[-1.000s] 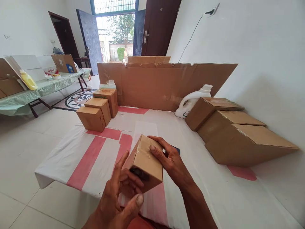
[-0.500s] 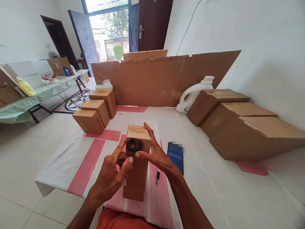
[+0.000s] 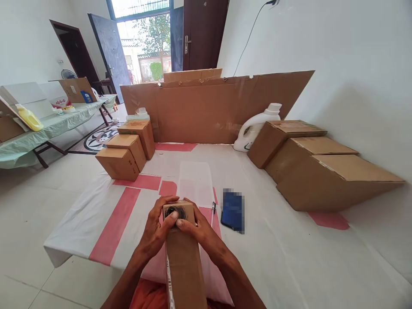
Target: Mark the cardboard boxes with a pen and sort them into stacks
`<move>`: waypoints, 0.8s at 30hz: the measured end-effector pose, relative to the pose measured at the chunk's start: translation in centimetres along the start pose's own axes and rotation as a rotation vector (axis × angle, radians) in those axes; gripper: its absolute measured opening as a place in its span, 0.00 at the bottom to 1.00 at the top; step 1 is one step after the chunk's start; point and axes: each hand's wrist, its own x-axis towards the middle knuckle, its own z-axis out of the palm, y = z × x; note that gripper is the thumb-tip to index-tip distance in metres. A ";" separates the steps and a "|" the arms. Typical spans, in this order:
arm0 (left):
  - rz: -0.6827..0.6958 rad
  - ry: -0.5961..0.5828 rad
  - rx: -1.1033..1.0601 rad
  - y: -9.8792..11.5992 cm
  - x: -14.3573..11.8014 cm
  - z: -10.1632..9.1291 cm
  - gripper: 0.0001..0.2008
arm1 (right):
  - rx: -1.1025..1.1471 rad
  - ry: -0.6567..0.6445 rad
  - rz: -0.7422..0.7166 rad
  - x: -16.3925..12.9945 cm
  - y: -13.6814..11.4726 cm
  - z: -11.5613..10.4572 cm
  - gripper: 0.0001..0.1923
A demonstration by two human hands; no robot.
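At the lower centre of the frame I see the left hand (image 3: pixel 156 234) wrapped around the left side of a long cardboard box (image 3: pixel 183 257), its fingers curled closed on the far end and the thumb pressed on the top edge. The box runs from the bottom edge of the frame up toward the middle, its far end showing a dark round opening (image 3: pixel 175 211). The right hand (image 3: pixel 198 229) mirrors it on the right side, fingers closed on the box, thumb meeting the left thumb over the opening. At the upper left stands a table with a green cover (image 3: pixel 48 128) carrying one yellow bottle (image 3: pixel 29 119). On the white sheet with red stripes (image 3: pixel 128 206), left of middle, sit three small closed cartons (image 3: pixel 125 150) in a row. Just right of the hands lie one pen (image 3: pixel 213 211) and one dark phone (image 3: pixel 232 211), close beside each other, apart from the box. Behind, a wide cardboard sheet (image 3: pixel 209 109) stands across the back. At the right, one white jug (image 3: pixel 254 128) stands beside three large cartons (image 3: pixel 322 171) lined along the wall.
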 end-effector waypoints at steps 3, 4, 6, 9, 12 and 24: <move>-0.037 0.035 -0.011 -0.5 -0.8 0.7 0.22 | -0.042 0.102 0.007 -0.2 0.1 0.9 0.39; -0.028 0.032 0.004 -0.4 -1.0 0.7 0.22 | -0.077 0.149 0.004 -0.1 -0.2 1.2 0.41; -0.012 0.015 0.048 -0.3 -1.1 0.5 0.22 | -0.176 0.220 -0.022 0.2 -1.0 1.9 0.42; -0.014 0.016 0.110 -0.2 -0.9 0.1 0.22 | -0.321 0.261 -0.073 0.7 -2.2 2.8 0.37; -0.020 0.032 0.125 -0.1 -1.0 0.3 0.21 | -0.360 0.235 -0.062 0.8 -2.6 3.0 0.37; -0.020 0.025 0.113 -0.3 -0.7 0.2 0.20 | -0.689 0.584 0.208 -1.4 4.7 -4.8 0.16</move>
